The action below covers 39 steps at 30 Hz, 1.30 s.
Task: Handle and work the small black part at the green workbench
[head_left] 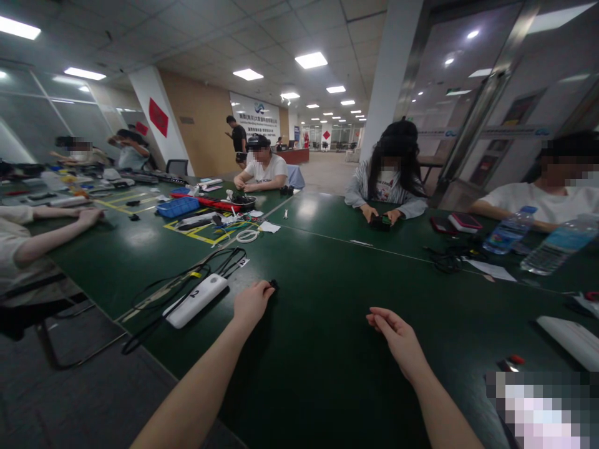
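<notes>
My left hand [253, 304] is closed, its thumb and fingers pinching a small black object [274, 285] at the table surface. Most of that object is covered by the fingers, so its kind cannot be made out. To the right, my right hand [395, 333] hovers over or rests on the dark green table [318, 362]. Its fingers are curled together with the thumb against them, and nothing shows between them. Just left of my left hand lies a white power bank [196, 300] marked with a 2, with black cables [187, 274] looped around it.
Beyond the cables are a blue basket [178, 206], loose wires and a white cable coil [247, 236]. At right stand two water bottles [509, 232], a black cable bundle [444, 257] and a white device [571, 340]. Across the table, a co-worker [386, 181] handles a dark object; others sit around.
</notes>
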{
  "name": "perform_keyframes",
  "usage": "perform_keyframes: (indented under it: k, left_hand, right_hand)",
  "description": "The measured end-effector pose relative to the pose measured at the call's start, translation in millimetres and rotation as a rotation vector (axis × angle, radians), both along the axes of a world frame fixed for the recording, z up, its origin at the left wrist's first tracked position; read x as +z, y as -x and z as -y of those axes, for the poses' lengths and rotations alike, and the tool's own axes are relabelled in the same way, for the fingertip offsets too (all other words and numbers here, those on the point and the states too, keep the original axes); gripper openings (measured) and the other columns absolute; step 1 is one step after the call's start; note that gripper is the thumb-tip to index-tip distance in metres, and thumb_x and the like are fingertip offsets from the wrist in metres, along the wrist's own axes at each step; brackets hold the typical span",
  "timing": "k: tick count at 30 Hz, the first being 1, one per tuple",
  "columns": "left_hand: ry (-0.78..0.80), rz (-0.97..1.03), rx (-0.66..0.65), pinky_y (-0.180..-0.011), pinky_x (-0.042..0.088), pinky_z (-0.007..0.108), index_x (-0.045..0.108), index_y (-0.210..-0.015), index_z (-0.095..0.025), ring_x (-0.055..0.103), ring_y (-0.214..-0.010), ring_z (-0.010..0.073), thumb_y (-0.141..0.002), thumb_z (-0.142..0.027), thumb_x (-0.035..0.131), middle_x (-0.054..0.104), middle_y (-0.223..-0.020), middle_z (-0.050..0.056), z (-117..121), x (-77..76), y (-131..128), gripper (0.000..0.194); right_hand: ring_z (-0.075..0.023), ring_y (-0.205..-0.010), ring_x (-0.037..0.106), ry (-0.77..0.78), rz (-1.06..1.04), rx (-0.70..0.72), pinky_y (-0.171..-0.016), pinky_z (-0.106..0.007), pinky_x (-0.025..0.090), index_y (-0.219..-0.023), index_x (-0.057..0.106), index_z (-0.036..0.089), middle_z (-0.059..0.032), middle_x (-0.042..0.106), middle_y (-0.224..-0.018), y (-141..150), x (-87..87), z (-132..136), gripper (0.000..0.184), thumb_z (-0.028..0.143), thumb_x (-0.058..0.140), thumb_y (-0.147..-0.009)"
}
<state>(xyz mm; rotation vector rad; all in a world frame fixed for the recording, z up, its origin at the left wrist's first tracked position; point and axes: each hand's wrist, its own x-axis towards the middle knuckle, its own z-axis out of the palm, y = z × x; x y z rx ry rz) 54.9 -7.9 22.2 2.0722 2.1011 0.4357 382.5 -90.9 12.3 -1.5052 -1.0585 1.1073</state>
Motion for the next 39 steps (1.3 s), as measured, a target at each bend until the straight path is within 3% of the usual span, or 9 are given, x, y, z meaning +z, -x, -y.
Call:
perform_keyframes:
  k: [4, 12, 26, 34, 39]
  left_hand:
    - [-0.018, -0.090, -0.023, -0.067, 0.041, 0.033, 0.053, -0.096, -0.025, 0.057, -0.083, 0.0216, -0.081, -0.044, 0.039, 0.056, -0.103, 0.004, 1.3, -0.4, -2.3, 0.028]
    - [-0.020, -0.068, 0.002, -0.068, 0.041, 0.033, 0.050, -0.101, -0.024, 0.058, -0.085, 0.0213, -0.086, -0.040, 0.032, 0.056, -0.105, 0.005, -0.8, -2.6, 1.6, 0.029]
    - [-0.016, -0.139, 0.020, -0.067, 0.042, 0.032, 0.052, -0.102, -0.020, 0.058, -0.083, 0.0203, -0.087, -0.038, 0.026, 0.054, -0.106, 0.009, -1.5, -3.9, -2.7, 0.035]
    - [-0.029, -0.131, 0.021, -0.064, 0.041, 0.031, 0.052, -0.105, -0.023, 0.057, -0.081, 0.0209, -0.083, -0.048, 0.032, 0.053, -0.103, 0.008, -2.1, -6.3, -5.0, 0.039]
    - [-0.062, -0.110, 0.018, -0.064, 0.041, 0.030, 0.053, -0.104, -0.025, 0.056, -0.084, 0.0199, -0.086, -0.046, 0.028, 0.053, -0.103, 0.007, -3.3, -6.5, -3.4, 0.038]
  right_hand:
    - [-0.0230, -0.092, 0.058, -0.001, 0.001, -0.005, -0.083, -0.038, 0.043, -0.095, 0.063, 0.024, -0.0024, 0.067, -0.090, -0.5, -1.0, 0.0, 0.028, 0.037, 0.056, -0.071]
    - [-0.0225, -0.094, 0.058, -0.026, -0.004, 0.019, -0.083, -0.038, 0.043, -0.097, 0.062, 0.025, -0.0020, 0.066, -0.091, -3.5, -9.2, -2.9, 0.029, 0.038, 0.055, -0.072]
    - [-0.0230, -0.094, 0.057, 0.001, 0.010, 0.013, -0.084, -0.038, 0.043, -0.097, 0.062, 0.025, -0.0017, 0.066, -0.092, -3.4, -5.8, -1.4, 0.028, 0.037, 0.055, -0.072]
    - [-0.0221, -0.094, 0.058, -0.009, 0.003, 0.011, -0.083, -0.036, 0.044, -0.096, 0.063, 0.025, -0.0015, 0.067, -0.091, -2.3, -3.3, -0.1, 0.028, 0.037, 0.055, -0.072]
    - [-0.0208, -0.092, 0.059, 0.001, 0.010, 0.001, -0.081, -0.034, 0.044, -0.096, 0.062, 0.024, -0.0016, 0.067, -0.090, 0.1, -1.0, 0.2, 0.029, 0.038, 0.055, -0.072]
